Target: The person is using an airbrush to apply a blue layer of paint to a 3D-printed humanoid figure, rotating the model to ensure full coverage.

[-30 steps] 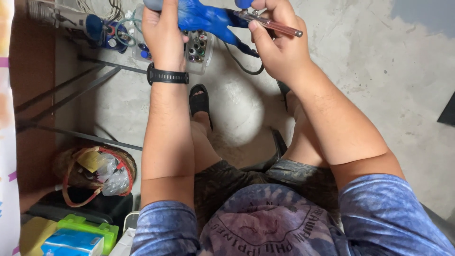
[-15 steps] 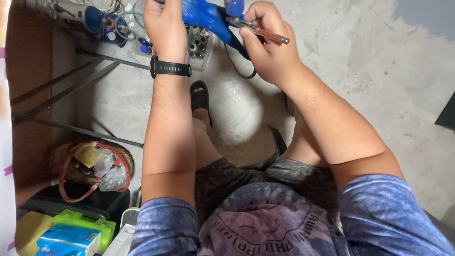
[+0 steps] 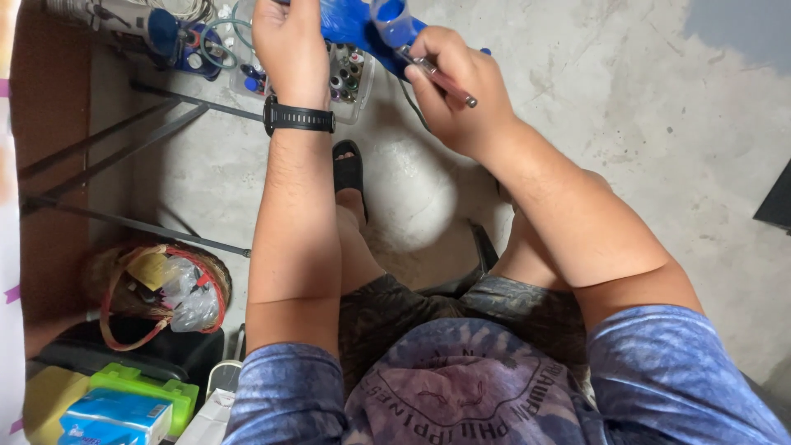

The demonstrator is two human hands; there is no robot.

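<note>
Both hands shifted up-frame, left hand (image 3: 288, 45) gripping one blue tool (image 3: 350, 21), right hand (image 3: 457, 91) pinching one pen-like rod (image 3: 441, 78)

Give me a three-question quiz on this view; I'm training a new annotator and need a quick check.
1. True or false: the right hand holds a thin pen-like tool.
2. Which wrist wears the black watch?
A. left
B. right
C. neither
3. What colour is the plastic part that the left hand grips?

Key: 1 true; 2 A; 3 blue.
</note>
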